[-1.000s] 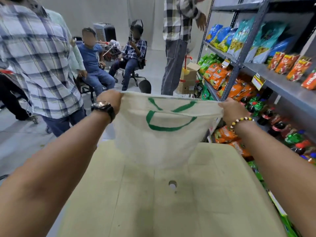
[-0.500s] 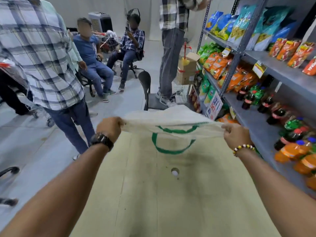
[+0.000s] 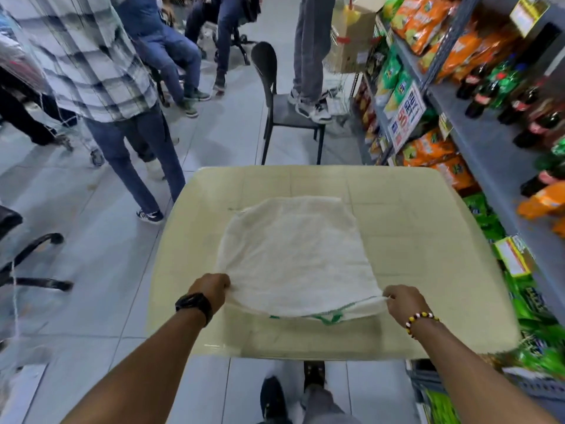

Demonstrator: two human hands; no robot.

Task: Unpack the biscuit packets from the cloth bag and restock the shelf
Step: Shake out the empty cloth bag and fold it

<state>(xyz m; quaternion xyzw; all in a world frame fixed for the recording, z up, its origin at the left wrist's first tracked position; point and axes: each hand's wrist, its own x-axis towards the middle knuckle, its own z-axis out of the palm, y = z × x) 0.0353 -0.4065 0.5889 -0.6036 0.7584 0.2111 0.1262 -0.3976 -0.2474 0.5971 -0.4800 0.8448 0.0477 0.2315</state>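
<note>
A white cloth bag [image 3: 293, 255] with green trim lies flat on the pale yellow table [image 3: 412, 240]. Its open end with the green handles faces me at the near edge. My left hand [image 3: 211, 287] grips the bag's near left corner; a black watch is on that wrist. My right hand [image 3: 402, 302] pinches the near right corner; a bead bracelet is on that wrist. The bag looks flat and no biscuit packets show on the table. The grey shelf [image 3: 477, 139] on the right holds orange and green snack packets and dark bottles.
A black chair [image 3: 284, 114] stands beyond the table with a person's feet on its seat. A person in a checked shirt [image 3: 101, 65] stands at the left, close to the table's far left corner. Seated people are further back. An office chair base [image 3: 33, 258] is at left.
Both hands have brought the bag down from held up in the air to lying flat on the table, its open end pulled toward me. My view has tilted downward.
</note>
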